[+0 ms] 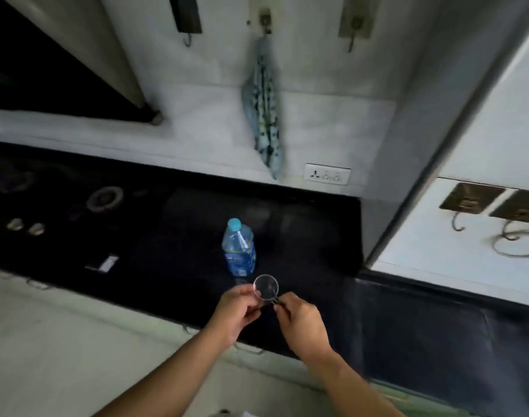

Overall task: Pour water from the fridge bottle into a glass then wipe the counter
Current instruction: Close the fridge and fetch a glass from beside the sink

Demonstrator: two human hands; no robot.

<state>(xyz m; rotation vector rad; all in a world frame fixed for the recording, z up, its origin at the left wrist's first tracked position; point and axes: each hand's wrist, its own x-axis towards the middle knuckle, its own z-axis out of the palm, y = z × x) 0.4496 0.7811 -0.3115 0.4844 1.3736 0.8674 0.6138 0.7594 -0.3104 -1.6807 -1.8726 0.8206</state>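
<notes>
- One black counter [167, 242] ran from the left edge to the corner at the right, with its front edge nearest the person.
- One pale back wall [203, 121] stood behind it and carried three hook plates in a row. The side wall at the right carried two more.
- One patterned blue cloth [264, 115] hung from the middle hook [266, 24] of the three, its tip ending just above the counter's back edge.
- Two bare forearms came up from the bottom edge and met over the front of the counter.
- The left hand [237, 311] had its fingers curled, and its fingertips pinched the left side of the glass rim.
- The right hand [303, 322] was curled as well, with thumb and forefinger closed on the glass at its lower right side.
- The two hands were close together, with only the glass between them.
- One clear plastic bottle [239, 251], with a blue label and a light-blue cap still on, stood upright on the counter just behind the glass. No hand touched it.
- One clear glass [266, 286] was seen from above, mouth up, at the counter's front. I could not tell whether it rested on the counter or was lifted.
- One white socket plate [327, 174] sat low on the back wall.
- One burner ring [104, 198] and two knobs [25, 226] showed at the far left.
</notes>
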